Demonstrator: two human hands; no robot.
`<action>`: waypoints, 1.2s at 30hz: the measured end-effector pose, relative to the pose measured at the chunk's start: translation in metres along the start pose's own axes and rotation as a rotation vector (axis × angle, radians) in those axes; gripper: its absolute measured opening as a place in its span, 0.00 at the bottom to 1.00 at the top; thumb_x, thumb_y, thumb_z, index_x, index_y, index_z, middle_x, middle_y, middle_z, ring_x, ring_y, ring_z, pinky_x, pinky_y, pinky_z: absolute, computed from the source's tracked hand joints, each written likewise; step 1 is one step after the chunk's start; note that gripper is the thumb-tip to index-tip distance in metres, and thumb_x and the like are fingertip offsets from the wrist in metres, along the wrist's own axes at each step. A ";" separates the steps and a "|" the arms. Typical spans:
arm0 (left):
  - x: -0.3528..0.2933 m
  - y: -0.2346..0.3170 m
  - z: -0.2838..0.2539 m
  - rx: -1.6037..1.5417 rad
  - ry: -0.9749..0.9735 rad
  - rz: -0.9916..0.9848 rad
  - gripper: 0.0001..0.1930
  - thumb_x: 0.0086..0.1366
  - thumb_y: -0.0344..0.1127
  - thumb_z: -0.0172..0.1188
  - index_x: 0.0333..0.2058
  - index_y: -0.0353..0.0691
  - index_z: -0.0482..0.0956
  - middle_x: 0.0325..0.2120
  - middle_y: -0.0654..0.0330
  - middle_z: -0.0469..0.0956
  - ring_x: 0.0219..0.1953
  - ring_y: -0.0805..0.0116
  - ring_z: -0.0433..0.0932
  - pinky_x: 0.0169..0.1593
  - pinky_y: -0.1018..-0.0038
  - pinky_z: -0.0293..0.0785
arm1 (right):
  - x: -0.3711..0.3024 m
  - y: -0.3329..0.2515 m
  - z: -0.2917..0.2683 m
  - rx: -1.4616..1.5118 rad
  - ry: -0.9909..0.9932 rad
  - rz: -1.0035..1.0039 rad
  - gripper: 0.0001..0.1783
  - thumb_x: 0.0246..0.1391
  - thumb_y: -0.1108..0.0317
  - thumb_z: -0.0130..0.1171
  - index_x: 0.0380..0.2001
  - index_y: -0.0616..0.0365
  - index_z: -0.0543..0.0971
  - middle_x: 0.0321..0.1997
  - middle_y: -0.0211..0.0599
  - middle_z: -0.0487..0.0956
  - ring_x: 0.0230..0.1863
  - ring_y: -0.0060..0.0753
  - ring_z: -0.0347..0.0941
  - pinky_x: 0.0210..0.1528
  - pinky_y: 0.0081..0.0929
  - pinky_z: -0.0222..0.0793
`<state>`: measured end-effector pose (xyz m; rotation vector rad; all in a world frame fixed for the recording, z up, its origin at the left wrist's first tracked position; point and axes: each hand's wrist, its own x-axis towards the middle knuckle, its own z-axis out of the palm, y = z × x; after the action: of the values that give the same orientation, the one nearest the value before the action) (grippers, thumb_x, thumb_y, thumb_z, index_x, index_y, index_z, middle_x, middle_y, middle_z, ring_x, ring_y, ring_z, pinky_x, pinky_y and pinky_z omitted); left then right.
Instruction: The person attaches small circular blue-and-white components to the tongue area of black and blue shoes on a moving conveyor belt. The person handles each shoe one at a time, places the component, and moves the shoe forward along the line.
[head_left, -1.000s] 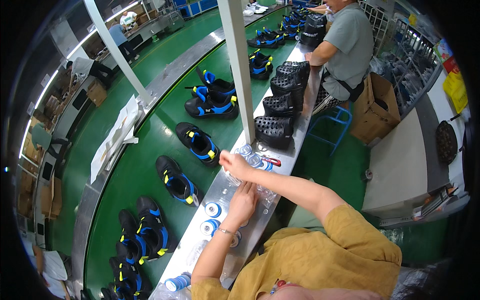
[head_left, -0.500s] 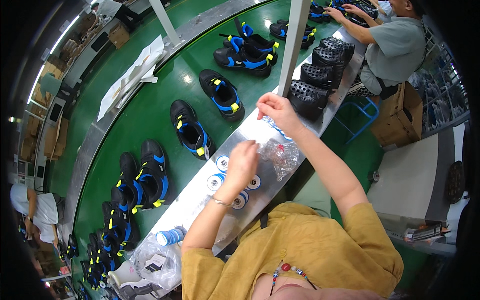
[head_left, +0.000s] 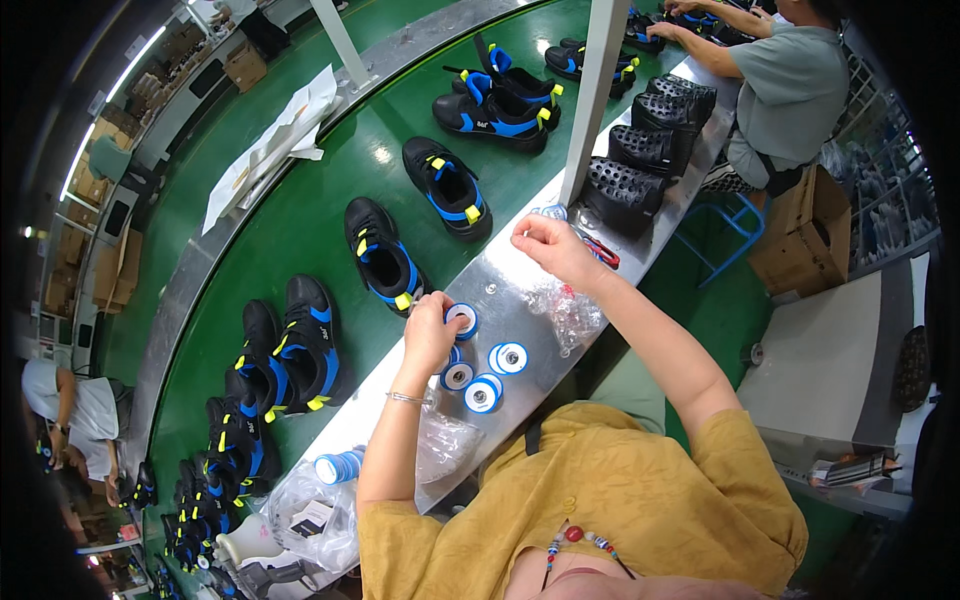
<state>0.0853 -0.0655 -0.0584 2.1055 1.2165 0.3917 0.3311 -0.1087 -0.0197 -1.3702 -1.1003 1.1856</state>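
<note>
Since the earlier frame the left hand (head_left: 430, 335) has shifted from the middle of the spool cluster to its upper-left edge, and the right hand (head_left: 545, 250) has come down from the post toward the ledge; the view has also swung slightly.

Left hand: forearm rises from the lower edge, wrist bent, fingers curled around a blue-and-white spool (head_left: 462, 320) at the belt-side edge of the metal ledge (head_left: 520, 300). Grip looks closed on it, thumb hidden.

Three more spools of the same kind (head_left: 483, 393) lie flat just right of that hand, touching or nearly touching one another: blue flanges, white faces, dark centre holes.

Right hand: arm stretched forward across the ledge, fingers pinched together near the foot of the white post (head_left: 590, 100). Whether it holds something small, cannot tell. A crumpled clear plastic bag (head_left: 568, 312) lies under the forearm.

Edges and room: the ledge is a narrow strip; its left edge meets the green conveyor belt (head_left: 300, 220), where black-and-blue shoes (head_left: 380, 255) sit just beside the left hand. Black shoe soles (head_left: 625, 190) stand beyond the post. Bare metal shows between the two hands. A second worker in a grey shirt (head_left: 790, 80) sits farther along, well apart.
</note>
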 end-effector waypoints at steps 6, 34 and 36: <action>0.008 -0.001 0.006 -0.132 -0.020 -0.042 0.10 0.53 0.34 0.66 0.30 0.32 0.79 0.26 0.51 0.77 0.29 0.55 0.76 0.35 0.67 0.72 | 0.001 0.017 0.016 -0.081 -0.056 -0.062 0.05 0.58 0.69 0.56 0.32 0.59 0.74 0.20 0.17 0.66 0.22 0.09 0.58 0.23 0.14 0.53; 0.000 0.016 0.010 -0.466 0.147 0.092 0.08 0.58 0.29 0.65 0.33 0.31 0.81 0.24 0.63 0.79 0.24 0.80 0.74 0.28 0.83 0.69 | -0.008 0.022 0.063 -0.573 -0.043 -0.177 0.09 0.53 0.64 0.54 0.28 0.59 0.74 0.27 0.48 0.79 0.32 0.53 0.76 0.34 0.43 0.71; 0.002 0.018 0.008 -0.485 0.147 0.138 0.07 0.60 0.29 0.63 0.34 0.30 0.81 0.25 0.64 0.78 0.24 0.80 0.74 0.29 0.83 0.70 | -0.008 0.020 0.065 -0.512 -0.007 -0.175 0.10 0.55 0.64 0.52 0.31 0.61 0.72 0.28 0.50 0.79 0.33 0.53 0.76 0.34 0.42 0.71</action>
<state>0.1020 -0.0734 -0.0519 1.7632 0.9382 0.8279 0.2667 -0.1113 -0.0417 -1.6072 -1.5660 0.8086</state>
